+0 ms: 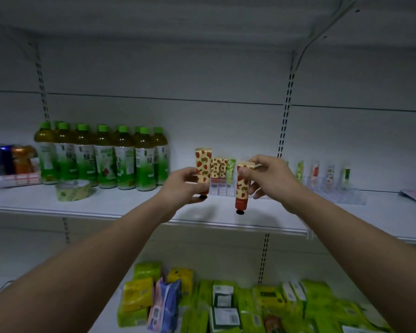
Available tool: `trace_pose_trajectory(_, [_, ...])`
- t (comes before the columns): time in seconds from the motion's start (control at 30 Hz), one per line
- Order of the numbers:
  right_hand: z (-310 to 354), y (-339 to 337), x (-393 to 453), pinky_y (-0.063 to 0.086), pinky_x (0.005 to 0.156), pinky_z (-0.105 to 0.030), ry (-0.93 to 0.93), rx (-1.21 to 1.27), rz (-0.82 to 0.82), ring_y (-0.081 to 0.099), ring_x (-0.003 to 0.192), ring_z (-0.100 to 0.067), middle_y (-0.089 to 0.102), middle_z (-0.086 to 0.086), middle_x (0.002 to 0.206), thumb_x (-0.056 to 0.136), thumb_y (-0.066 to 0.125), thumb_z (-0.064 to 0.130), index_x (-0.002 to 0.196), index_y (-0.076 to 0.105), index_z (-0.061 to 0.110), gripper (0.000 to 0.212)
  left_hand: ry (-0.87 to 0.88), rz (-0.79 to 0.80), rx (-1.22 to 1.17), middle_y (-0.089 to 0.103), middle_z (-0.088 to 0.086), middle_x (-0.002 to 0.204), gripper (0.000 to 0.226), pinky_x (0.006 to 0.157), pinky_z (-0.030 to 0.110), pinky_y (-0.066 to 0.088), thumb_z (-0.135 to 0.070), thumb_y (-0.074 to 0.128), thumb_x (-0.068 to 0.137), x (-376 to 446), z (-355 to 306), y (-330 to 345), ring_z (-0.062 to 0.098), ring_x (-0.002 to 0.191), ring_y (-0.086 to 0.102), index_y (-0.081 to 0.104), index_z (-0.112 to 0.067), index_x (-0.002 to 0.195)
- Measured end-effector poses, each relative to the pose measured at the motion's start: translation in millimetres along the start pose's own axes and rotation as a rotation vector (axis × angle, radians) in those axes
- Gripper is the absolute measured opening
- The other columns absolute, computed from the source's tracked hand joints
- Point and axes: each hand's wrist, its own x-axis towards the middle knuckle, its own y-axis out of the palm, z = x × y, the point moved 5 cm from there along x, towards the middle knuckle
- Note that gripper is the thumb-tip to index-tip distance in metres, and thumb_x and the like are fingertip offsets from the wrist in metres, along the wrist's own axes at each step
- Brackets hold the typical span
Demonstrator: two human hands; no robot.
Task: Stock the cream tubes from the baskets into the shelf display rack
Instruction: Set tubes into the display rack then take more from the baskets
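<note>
Left hand (186, 186) fingers grip one strawberry-print cream tube (203, 164); right hand (269, 176) fingers pinch another strawberry tube (242, 188), caps down, before clear display rack (222, 188).

A shop aisle: white metal shelving (226, 207) on slotted wall uprights (285, 121). Left of the grip stands a row of green tea bottles (101, 159); just behind it a clear display rack (222, 187) holds cream tubes (220, 168). Below the grip, the lower shelf carries stacked green and yellow packets (250, 306).
</note>
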Motion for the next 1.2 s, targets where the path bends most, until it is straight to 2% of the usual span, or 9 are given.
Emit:
trace_pose_trajectory(0.3, [-42.1,9.8,74.6,0.057,0.059,-0.033,-0.083,-0.061,-0.120,0.060,0.060,-0.018,0.065,-0.017,0.081,0.097,0.056,0.012,0.102,0.062,0.012,0.008,0.018,-0.136,-0.033,0.066,0.006,0.103,0.026,0.089,0.037,0.056,-0.005,0.065,0.090,72.0,59.1,2.7,0.020,0.093,0.069,0.060,-0.015,0.113])
trace_pose_trajectory(0.5, [-83.1,28.6,142.0,0.049,0.063,-0.031,-0.203,-0.056,-0.239,0.053,0.069,-0.010,0.059,0.008,0.084,0.100,0.050,0.019,0.103,0.061,0.021,0.011,0.112,-0.269,0.008,0.067,0.000,0.111,0.031,0.095,0.040,0.053,-0.008,0.067,0.088,147.0,79.5,0.3,0.019,0.102,0.066,0.061,-0.014,0.118])
trace_pose_trajectory(0.6, [-100.7,40.1,177.5,0.047,0.070,-0.030,-0.234,-0.007,-0.330,0.053,0.081,-0.010,0.055,0.014,0.090,0.102,0.046,0.020,0.106,0.058,0.023,0.014,0.149,-0.327,-0.054,0.065,-0.001,0.110,0.030,0.091,0.035,0.055,-0.006,0.065,0.089,185.0,86.7,6.4,0.018,0.100,0.066,0.060,-0.012,0.118])
trace_pose_trajectory(0.67, [-110.2,47.8,198.0,0.048,0.079,-0.028,-0.233,0.031,-0.395,0.055,0.092,-0.009,0.053,0.018,0.093,0.102,0.044,0.021,0.108,0.057,0.023,0.014,0.158,-0.357,-0.124,0.063,-0.003,0.108,0.034,0.078,0.022,0.058,-0.003,0.065,0.089,200.7,94.5,10.8,0.016,0.100,0.065,0.057,-0.013,0.120])
trace_pose_trajectory(0.73, [-118.7,54.1,215.6,0.046,0.082,-0.024,-0.247,0.057,-0.457,0.053,0.093,-0.004,0.053,0.021,0.094,0.102,0.044,0.021,0.107,0.057,0.023,0.014,0.156,-0.343,-0.156,0.061,-0.003,0.108,0.039,0.064,0.011,0.054,-0.001,0.064,0.089,207.7,101.2,12.4,0.014,0.099,0.065,0.053,-0.015,0.124])
trace_pose_trajectory(0.8, [-127.7,57.6,231.6,0.043,0.081,-0.017,-0.254,0.071,-0.477,0.052,0.093,0.000,0.054,0.023,0.096,0.102,0.044,0.018,0.109,0.058,0.022,0.017,0.173,-0.319,-0.153,0.062,-0.004,0.110,0.042,0.059,0.010,0.052,-0.002,0.064,0.089,214.5,104.9,9.4,0.010,0.095,0.065,0.052,-0.018,0.126])
trace_pose_trajectory(0.93, [-141.3,56.9,240.1,0.040,0.080,-0.006,-0.275,0.066,-0.435,0.051,0.094,0.006,0.055,0.022,0.099,0.101,0.043,0.015,0.109,0.058,0.022,0.018,0.152,-0.298,-0.121,0.065,-0.008,0.108,0.035,0.061,0.008,0.052,-0.004,0.066,0.087,218.3,107.5,6.6,0.004,0.093,0.064,0.056,-0.023,0.115])
trace_pose_trajectory(1.1, [-146.3,52.3,236.4,0.045,0.086,-0.020,-0.306,0.065,-0.397,0.054,0.097,-0.001,0.057,0.021,0.099,0.102,0.043,0.016,0.106,0.058,0.024,0.018,0.153,-0.241,-0.022,0.066,-0.006,0.103,0.033,0.063,0.010,0.053,-0.003,0.069,0.084,219.8,109.2,13.8,0.006,0.092,0.064,0.059,-0.020,0.111])
trace_pose_trajectory(1.2, [-141.3,57.2,235.3,0.041,0.082,-0.013,-0.331,0.035,-0.374,0.053,0.096,0.000,0.057,0.020,0.100,0.101,0.043,0.015,0.105,0.057,0.025,0.018,0.144,-0.224,0.023,0.066,-0.006,0.103,0.033,0.069,0.014,0.055,-0.007,0.071,0.083,221.7,110.2,11.4,0.006,0.093,0.065,0.058,-0.022,0.109])
